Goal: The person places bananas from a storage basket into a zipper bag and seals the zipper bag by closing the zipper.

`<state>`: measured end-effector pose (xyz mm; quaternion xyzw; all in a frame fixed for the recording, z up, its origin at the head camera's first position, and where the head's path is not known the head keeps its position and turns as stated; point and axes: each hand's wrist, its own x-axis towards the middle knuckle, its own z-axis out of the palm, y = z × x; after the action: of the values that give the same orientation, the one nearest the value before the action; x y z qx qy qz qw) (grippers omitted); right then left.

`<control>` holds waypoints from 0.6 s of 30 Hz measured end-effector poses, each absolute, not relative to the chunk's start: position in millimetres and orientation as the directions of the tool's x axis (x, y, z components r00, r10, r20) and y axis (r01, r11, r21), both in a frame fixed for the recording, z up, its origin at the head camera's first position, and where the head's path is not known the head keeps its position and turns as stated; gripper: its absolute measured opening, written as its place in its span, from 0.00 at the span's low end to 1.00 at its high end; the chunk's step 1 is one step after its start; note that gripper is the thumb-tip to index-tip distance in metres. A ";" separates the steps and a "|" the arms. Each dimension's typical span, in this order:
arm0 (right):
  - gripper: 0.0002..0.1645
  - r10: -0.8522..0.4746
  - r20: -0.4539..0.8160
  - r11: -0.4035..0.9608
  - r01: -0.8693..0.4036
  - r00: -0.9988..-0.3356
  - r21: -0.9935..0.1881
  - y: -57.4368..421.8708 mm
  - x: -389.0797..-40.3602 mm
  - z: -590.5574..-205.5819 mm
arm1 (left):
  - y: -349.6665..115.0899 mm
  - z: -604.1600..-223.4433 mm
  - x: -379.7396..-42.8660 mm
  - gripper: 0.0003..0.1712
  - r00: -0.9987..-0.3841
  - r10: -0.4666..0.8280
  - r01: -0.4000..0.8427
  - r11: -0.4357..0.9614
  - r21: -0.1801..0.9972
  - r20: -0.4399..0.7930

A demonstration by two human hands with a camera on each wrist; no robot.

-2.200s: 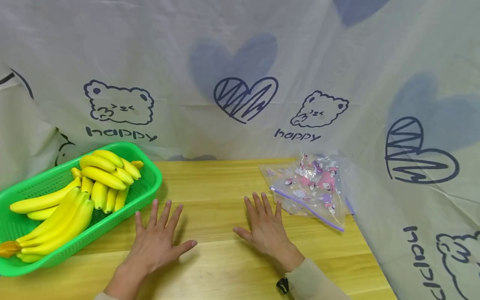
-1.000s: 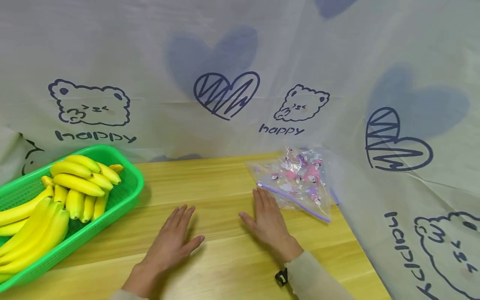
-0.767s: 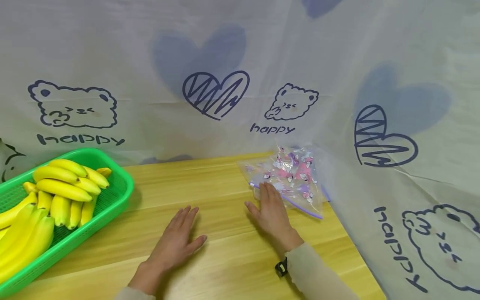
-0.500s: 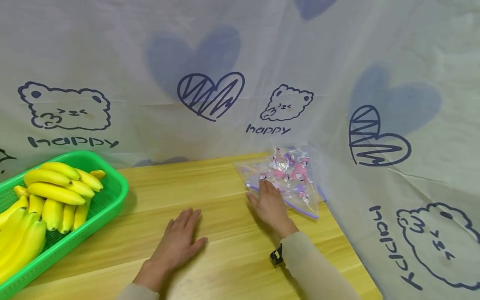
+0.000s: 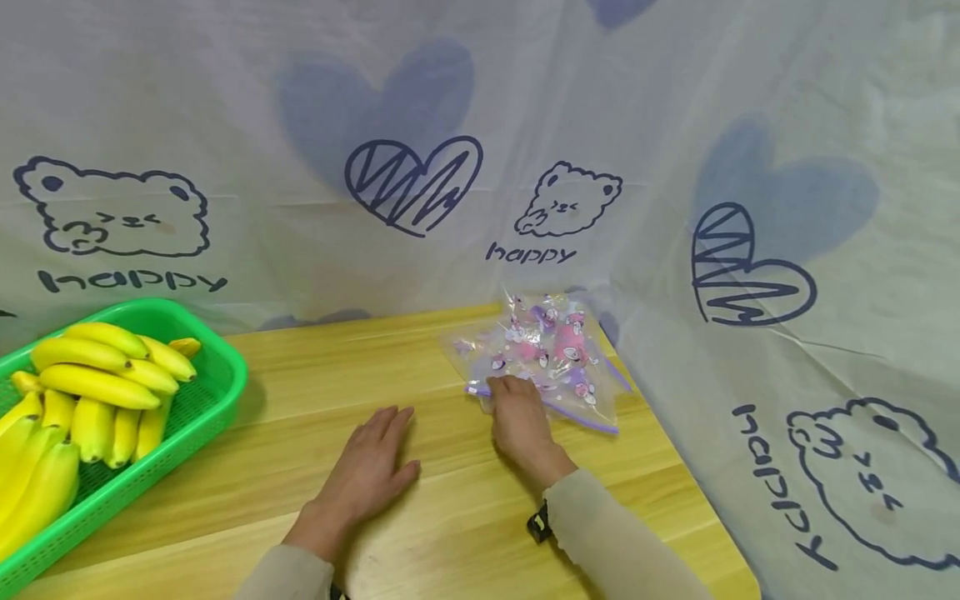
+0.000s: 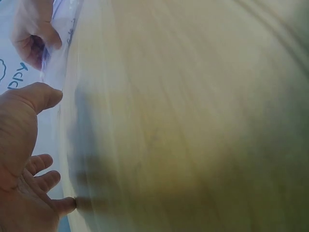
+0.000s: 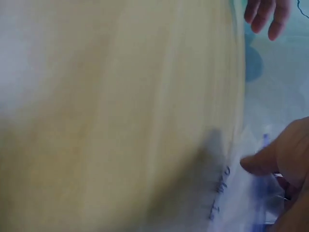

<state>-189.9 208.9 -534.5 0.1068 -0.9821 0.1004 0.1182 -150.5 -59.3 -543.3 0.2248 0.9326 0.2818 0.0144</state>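
Note:
A clear zip bag (image 5: 536,350) with pink and purple cartoon prints and a purple zip edge lies at the back right of the table (image 5: 420,542). My right hand (image 5: 521,425) pinches it by its near edge, close to the left end of the zip. In the right wrist view, the thumb (image 7: 263,162) bears on the clear plastic, and the other fingers are partly hidden. My left hand (image 5: 367,462) is over the middle of the table with relaxed fingers and holds nothing. From the left wrist view, its thumb (image 6: 43,96) stands apart from the fingers.
To the left stands a green plastic basket (image 5: 217,408) with several bunches of yellow bananas (image 5: 112,383) in it. A pale curtain (image 5: 322,225) with bear and heart drawings hangs behind the table and along its right side.
My right hand has reached forward to the bag, taken its edge and drawn it a little left and nearer. The left hand's fingers have come closer together. The view has turned right.

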 end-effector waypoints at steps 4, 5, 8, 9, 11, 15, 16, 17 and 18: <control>0.19 -0.184 0.339 0.964 -0.236 -0.923 -0.120 211.8 -191.9 -540.9 | -57.5 -542.2 -150.6 0.46 -0.899 0.431 0.405 0.749 0.524 0.079; 0.17 -0.177 0.338 0.968 -0.225 -0.924 -0.108 212.2 -192.5 -541.6 | -57.0 -542.0 -150.6 0.46 -0.899 0.431 0.405 0.751 0.522 0.077; 0.14 -0.185 0.305 0.974 -0.216 -0.934 -0.071 212.1 -192.9 -541.6 | -56.4 -541.6 -150.6 0.46 -0.899 0.433 0.401 0.755 0.519 0.064; 0.15 -0.204 0.300 0.972 -0.230 -0.932 -0.055 211.9 -192.5 -541.1 | -56.3 -541.6 -150.6 0.46 -0.899 0.434 0.400 0.756 0.517 0.061; 0.15 -0.248 0.289 0.962 -0.269 -0.925 -0.036 211.2 -191.5 -540.1 | -55.9 -541.5 -150.5 0.46 -0.898 0.437 0.399 0.759 0.514 0.051; 0.16 -0.363 0.259 0.925 -0.380 -0.895 -0.014 212.5 -189.0 -539.9 | -53.6 -541.7 -151.5 0.48 -0.892 0.449 0.410 0.762 0.502 0.047; 0.15 -0.394 0.244 0.913 -0.409 -0.886 -0.012 213.0 -188.5 -540.3 | -52.6 -541.8 -152.0 0.49 -0.891 0.452 0.413 0.762 0.498 0.048; 0.16 -0.425 0.225 0.899 -0.438 -0.877 -0.010 213.5 -187.8 -540.4 | -51.3 -542.0 -152.6 0.50 -0.889 0.456 0.417 0.764 0.493 0.045; 0.16 -0.456 0.204 0.884 -0.468 -0.866 -0.009 214.1 -186.9 -540.4 | -49.6 -542.3 -153.1 0.51 -0.885 0.463 0.423 0.766 0.485 0.041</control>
<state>-186.9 214.1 -540.4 0.2392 -0.9655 0.0290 0.0985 -153.1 -49.6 -542.3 0.2358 0.9388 0.2480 0.0405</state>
